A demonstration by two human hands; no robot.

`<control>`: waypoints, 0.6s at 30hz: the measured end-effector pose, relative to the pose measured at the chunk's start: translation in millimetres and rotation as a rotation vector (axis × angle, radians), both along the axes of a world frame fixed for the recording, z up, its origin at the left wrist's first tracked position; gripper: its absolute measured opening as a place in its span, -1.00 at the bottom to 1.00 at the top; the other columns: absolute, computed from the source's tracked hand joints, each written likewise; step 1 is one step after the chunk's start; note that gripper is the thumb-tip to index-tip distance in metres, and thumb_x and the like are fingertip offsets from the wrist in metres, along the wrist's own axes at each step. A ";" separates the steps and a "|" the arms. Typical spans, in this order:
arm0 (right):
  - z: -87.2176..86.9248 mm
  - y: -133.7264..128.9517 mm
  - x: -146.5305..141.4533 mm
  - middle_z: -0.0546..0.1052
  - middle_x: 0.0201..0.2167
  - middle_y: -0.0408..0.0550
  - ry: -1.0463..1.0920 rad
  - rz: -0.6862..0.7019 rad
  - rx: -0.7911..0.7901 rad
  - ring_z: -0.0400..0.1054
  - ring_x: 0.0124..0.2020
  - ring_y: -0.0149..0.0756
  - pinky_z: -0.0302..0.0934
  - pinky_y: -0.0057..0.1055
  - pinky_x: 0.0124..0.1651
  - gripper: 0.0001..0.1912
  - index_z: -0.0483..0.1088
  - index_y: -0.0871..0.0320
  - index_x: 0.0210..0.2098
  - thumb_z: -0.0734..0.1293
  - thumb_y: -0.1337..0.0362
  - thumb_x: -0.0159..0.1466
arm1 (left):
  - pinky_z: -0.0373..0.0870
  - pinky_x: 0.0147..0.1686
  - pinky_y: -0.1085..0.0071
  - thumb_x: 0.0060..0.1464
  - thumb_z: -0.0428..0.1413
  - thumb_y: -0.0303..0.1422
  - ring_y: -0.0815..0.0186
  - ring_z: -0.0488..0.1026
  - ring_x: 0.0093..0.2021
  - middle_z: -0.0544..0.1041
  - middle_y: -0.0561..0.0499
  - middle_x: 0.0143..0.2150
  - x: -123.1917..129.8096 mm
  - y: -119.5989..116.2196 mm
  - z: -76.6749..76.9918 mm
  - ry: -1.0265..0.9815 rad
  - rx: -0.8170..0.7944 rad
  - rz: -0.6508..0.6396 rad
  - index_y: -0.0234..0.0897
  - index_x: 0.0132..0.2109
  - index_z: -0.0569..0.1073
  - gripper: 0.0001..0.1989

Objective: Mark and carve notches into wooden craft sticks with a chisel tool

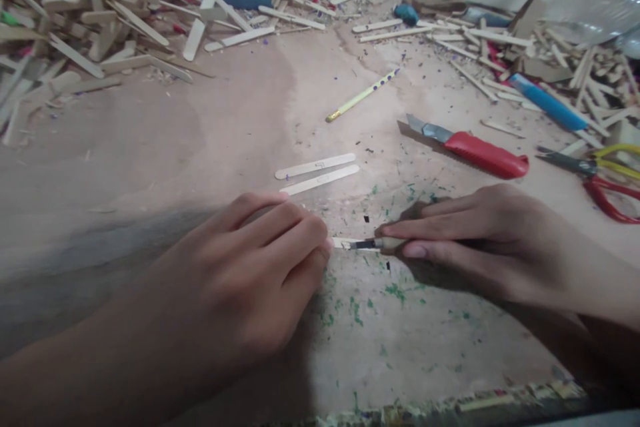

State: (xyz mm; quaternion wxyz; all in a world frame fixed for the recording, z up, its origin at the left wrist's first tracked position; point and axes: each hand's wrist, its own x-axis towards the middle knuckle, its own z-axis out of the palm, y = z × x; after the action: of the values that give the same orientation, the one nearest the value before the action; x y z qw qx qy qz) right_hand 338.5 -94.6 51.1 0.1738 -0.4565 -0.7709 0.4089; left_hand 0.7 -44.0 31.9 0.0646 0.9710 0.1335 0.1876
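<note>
My left hand [265, 267] presses a popsicle stick [343, 243] down on the wooden table [350, 347], its fingers closed over the stick's left part. My right hand [465, 240] grips a small craft knife [393, 243] with a pale handle. The knife's dark blade lies on the exposed part of the stick, just right of my left fingertips. Beyond my left hand, two more popsicle sticks [317, 165] lie side by side, with small marks drawn near their middles. Green and dark shavings are scattered around the blade.
A red box cutter [485, 153] with its blade out lies beyond my right hand, near scissors [595, 167]. A yellow pencil [363, 95] rests farther back. Piles of popsicle sticks [100, 7] fill the back left, and more sticks and scraps [550, 60] the back right.
</note>
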 end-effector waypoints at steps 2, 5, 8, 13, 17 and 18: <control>3.0 1.3 -0.4 0.93 -0.02 0.05 0.009 0.013 -0.018 0.86 -0.15 -0.18 0.63 -0.41 -0.23 -0.72 0.88 0.08 0.23 0.49 0.16 0.77 | 0.64 0.18 0.02 0.80 -0.05 -0.56 0.07 0.70 -0.01 0.81 -0.10 0.00 1.0 -0.1 -0.3 0.009 0.014 -0.001 -0.35 0.03 0.74 -0.54; 6.3 2.0 -1.7 0.93 -0.02 0.06 0.010 0.017 -0.030 0.87 -0.14 -0.16 0.62 -0.41 -0.27 -0.72 0.89 0.12 0.17 0.48 0.20 0.77 | 0.61 0.21 0.00 0.79 -0.05 -0.57 0.05 0.70 0.04 0.79 -0.12 0.01 1.8 -3.3 -3.8 -0.024 0.020 0.024 -0.36 0.05 0.72 -0.57; 6.5 1.2 -3.8 0.93 0.06 0.10 -0.012 -0.051 -0.003 0.90 -0.05 -0.08 0.70 -0.38 -0.16 -0.74 0.89 0.12 0.20 0.50 0.23 0.75 | 0.61 0.20 0.01 0.77 -0.03 -0.58 0.04 0.70 0.03 0.78 -0.11 -0.02 1.5 -4.8 -5.9 -0.063 0.016 0.053 -0.35 0.01 0.71 -0.59; 1.4 -0.5 -5.6 0.93 0.04 0.05 0.014 -0.048 0.018 0.90 -0.07 -0.11 0.69 -0.42 -0.14 -0.74 0.89 0.01 0.28 0.54 0.20 0.72 | 0.58 0.19 -0.01 0.82 -0.11 -0.53 0.03 0.67 0.04 0.77 -0.11 0.01 0.5 -5.2 -8.8 -0.032 0.012 0.025 -0.35 0.04 0.72 -0.51; 0.0 -2.2 -4.0 0.93 0.01 0.04 0.013 -0.022 -0.017 0.88 -0.09 -0.13 0.63 -0.45 -0.22 -0.72 0.90 0.02 0.25 0.51 0.16 0.75 | 0.54 0.26 -0.03 0.80 0.01 -0.56 0.02 0.64 0.09 0.76 -0.10 0.05 0.5 -9.0 -14.2 -0.067 -0.022 0.044 -0.38 0.07 0.73 -0.63; 0.7 -2.9 -3.7 0.93 0.01 0.05 0.010 -0.022 -0.020 0.87 -0.11 -0.14 0.61 -0.45 -0.25 -0.72 0.90 0.03 0.22 0.50 0.14 0.76 | 0.53 0.26 -0.04 0.78 0.05 -0.57 0.03 0.65 0.09 0.76 -0.09 0.05 0.5 -9.6 -14.8 -0.066 -0.029 0.046 -0.37 0.07 0.73 -0.66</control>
State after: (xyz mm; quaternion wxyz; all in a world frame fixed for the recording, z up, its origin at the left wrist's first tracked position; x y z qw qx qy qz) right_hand 334.8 -97.5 51.7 0.1779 -0.4646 -0.7608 0.4168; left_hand 1.2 -53.5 17.1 0.0787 0.9600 0.1562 0.2188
